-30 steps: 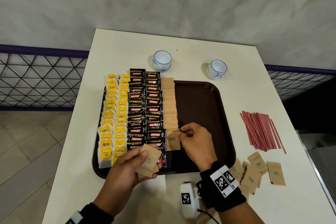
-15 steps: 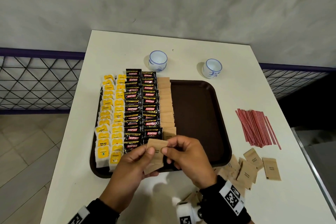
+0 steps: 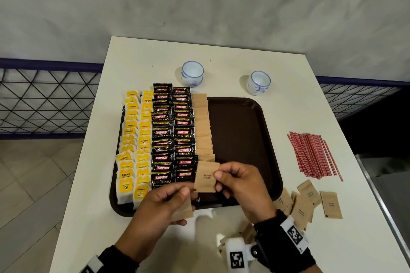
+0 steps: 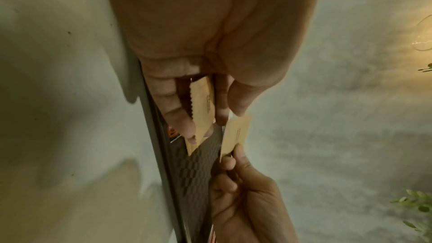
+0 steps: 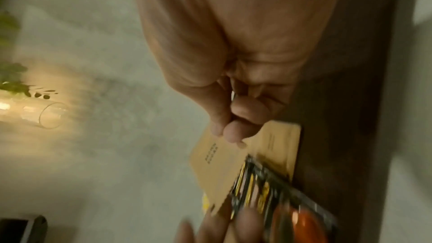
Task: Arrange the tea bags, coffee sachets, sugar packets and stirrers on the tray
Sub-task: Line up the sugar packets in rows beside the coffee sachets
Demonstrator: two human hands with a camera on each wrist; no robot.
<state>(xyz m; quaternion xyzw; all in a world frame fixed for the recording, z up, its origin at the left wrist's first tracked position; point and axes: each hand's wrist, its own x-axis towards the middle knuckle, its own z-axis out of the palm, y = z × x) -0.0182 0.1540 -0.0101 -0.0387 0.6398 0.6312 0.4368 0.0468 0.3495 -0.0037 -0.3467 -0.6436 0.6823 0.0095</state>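
1. Here, a white table (image 3: pixel 221 55) stands against a grey plastered wall (image 3: pixel 199 2), with a black wire-mesh railing (image 3: pixel 44 99) topped by a purple bar to either side of it and pale floor tiles (image 3: pixel 33 173) below on the left.
2. The dark brown tray (image 3: pixel 244 139) sits mid-table and serves as the landmark; its right half is bare.
3. On the tray's left part lie two columns of yellow tea bags (image 3: pixel 135 139), then two columns of black coffee sachets (image 3: pixel 173 131), then one column of brown sugar packets (image 3: pixel 202 124).
4. Beyond the tray's far edge stand two white-and-blue cups (image 3: pixel 192 73), apart from each other.
5. Right of the tray, well apart from it, lies a bundle of red stirrers (image 3: pixel 312 153).
6. By the tray's near right corner, loose sugar packets (image 3: pixel 310 201) are scattered on the table.
7. Over the tray's near edge, the right hand (image 3: pixel 241 186) pinches one sugar packet (image 3: pixel 206 176) between thumb and fingers.
8. Just beside it, the left hand (image 3: pixel 162 208) has its fingers curled round a small stack of packets (image 3: pixel 184 210).
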